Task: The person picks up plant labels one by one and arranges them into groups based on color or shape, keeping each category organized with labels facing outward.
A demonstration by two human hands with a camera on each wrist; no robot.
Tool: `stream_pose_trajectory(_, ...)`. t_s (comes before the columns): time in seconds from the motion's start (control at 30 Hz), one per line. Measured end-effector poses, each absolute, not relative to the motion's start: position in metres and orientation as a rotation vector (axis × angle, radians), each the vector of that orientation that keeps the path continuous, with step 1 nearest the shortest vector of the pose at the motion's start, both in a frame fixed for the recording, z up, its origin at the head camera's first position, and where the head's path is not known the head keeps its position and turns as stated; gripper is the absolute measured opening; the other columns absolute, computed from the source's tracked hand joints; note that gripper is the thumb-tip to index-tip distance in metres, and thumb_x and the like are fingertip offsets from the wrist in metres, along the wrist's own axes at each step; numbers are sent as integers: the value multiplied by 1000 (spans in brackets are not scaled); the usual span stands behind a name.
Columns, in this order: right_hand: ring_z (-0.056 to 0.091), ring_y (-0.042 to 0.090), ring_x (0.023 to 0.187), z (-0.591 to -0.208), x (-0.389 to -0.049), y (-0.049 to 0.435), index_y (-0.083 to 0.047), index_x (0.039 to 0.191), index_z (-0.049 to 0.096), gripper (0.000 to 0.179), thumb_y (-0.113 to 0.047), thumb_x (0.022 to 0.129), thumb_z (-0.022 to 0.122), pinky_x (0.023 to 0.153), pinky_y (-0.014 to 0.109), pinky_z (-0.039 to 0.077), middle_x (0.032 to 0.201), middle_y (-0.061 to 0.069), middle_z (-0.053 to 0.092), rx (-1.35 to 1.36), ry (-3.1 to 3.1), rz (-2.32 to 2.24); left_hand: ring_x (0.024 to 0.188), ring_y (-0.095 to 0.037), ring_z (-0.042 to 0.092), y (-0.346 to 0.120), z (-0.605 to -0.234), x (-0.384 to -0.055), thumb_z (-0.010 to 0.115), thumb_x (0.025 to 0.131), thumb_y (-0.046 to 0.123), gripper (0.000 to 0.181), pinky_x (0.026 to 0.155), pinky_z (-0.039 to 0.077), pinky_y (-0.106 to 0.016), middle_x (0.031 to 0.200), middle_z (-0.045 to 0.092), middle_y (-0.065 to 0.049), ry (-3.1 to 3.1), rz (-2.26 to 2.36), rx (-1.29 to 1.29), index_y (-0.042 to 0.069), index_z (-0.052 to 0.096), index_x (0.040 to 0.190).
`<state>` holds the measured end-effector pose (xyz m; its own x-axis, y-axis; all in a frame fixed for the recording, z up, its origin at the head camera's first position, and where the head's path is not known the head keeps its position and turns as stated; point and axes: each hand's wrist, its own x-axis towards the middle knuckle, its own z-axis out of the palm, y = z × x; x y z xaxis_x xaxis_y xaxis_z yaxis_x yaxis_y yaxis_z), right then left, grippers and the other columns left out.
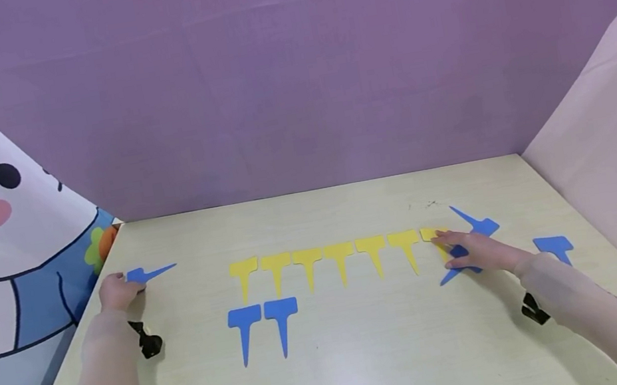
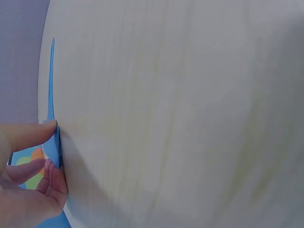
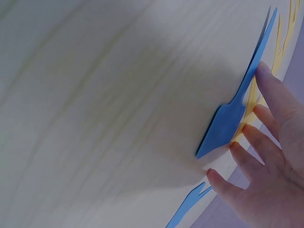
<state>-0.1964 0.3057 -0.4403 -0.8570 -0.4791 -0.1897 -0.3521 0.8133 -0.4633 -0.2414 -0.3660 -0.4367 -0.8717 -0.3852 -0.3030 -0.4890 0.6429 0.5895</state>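
At the table's left edge my left hand (image 1: 118, 292) pinches the head of a blue T-shaped plant label (image 1: 153, 272) between thumb and fingers. The label's pointed stem (image 2: 51, 85) sticks out beyond the thumb in the left wrist view. My right hand (image 1: 482, 250) spreads fairly straight fingers over the right end of a row of yellow T-shaped labels (image 1: 339, 251), its fingertips at the last yellow label (image 1: 427, 234). Beneath that hand, partly hidden, is a blue label (image 3: 225, 126); the thumb is beside its stem, and contact is unclear.
Two blue labels (image 1: 244, 317) stand side by side below the yellow row. Loose blue labels lie behind the right hand (image 1: 485, 226) and right of it (image 1: 553, 244). A purple backdrop (image 1: 292, 87) rises behind the table (image 1: 343, 375), with printed cloth panels at both sides.
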Motion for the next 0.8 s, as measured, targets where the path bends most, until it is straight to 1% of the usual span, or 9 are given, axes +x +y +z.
stream_pose_trajectory(0.1, 21, 45, 125, -439, -196, 306, 0, 132, 38, 62, -26, 81, 63, 97, 59, 22, 139, 25, 25, -615, 2695, -615, 119, -47, 28, -366, -437, -242, 51, 84, 14, 62, 99, 27, -52, 131, 26, -36, 2686, 1057, -747, -17, 22, 130)
stream_pose_trajectory(0.37, 21, 46, 125, -437, -196, 306, 0, 132, 39, 63, -28, 81, 63, 97, 59, 22, 139, 26, 24, -613, 2691, -612, 110, -45, 37, -367, -437, -236, 57, 83, 16, 57, 94, 33, -51, 123, 36, -36, 2751, 1052, -714, -19, 35, 123)
stream_pose_trajectory(0.53, 20, 46, 125, -438, -196, 305, -1, 132, 38, 63, -28, 81, 63, 97, 59, 22, 139, 25, 24, -602, 2689, -609, 105, -45, 43, -370, -436, -228, 60, 82, 17, 58, 85, 39, -48, 118, 42, -36, 2815, 1109, -650, -18, 36, 122)
stream_pose_trajectory(0.6, 20, 46, 125, -438, -196, 305, -1, 133, 38, 63, -27, 81, 63, 97, 59, 22, 139, 25, 24, -597, 2683, -605, 103, -44, 46, -371, -437, -226, 60, 82, 16, 57, 77, 44, -41, 117, 44, -36, 2841, 1138, -627, -18, 37, 122)
stream_pose_trajectory(0.63, 20, 46, 125, -438, -196, 305, -1, 133, 37, 63, -27, 81, 63, 97, 59, 22, 140, 25, 23, -593, 2682, -604, 97, -41, 51, -373, -438, -226, 59, 82, 15, 56, 73, 46, -36, 116, 45, -36, 2853, 1155, -615, -18, 37, 122)
stream_pose_trajectory(0.7, 20, 46, 125, -438, -197, 306, -1, 133, 37, 64, -27, 81, 63, 97, 59, 22, 140, 25, 23, -586, 2679, -597, 80, -25, 60, -376, -440, -226, 58, 82, 12, 53, 63, 47, -25, 114, 47, -36, 2874, 1193, -588, -17, 39, 122)
stream_pose_trajectory(0.77, 20, 46, 125, -438, -197, 307, -1, 133, 37, 64, -27, 81, 63, 97, 60, 22, 139, 25, 23, -586, 2678, -590, 68, -11, 58, -379, -441, -226, 56, 84, 11, 51, 54, 45, -17, 112, 49, -35, 2846, 1248, -587, -16, 39, 123)
stream_pose_trajectory(0.8, 20, 46, 125, -438, -197, 307, -1, 133, 37, 64, -27, 81, 63, 97, 60, 22, 139, 25, 23, -585, 2677, -589, 64, -5, 56, -381, -441, -226, 55, 84, 10, 49, 52, 45, -15, 109, 51, -35, 2827, 1287, -590, -15, 38, 124)
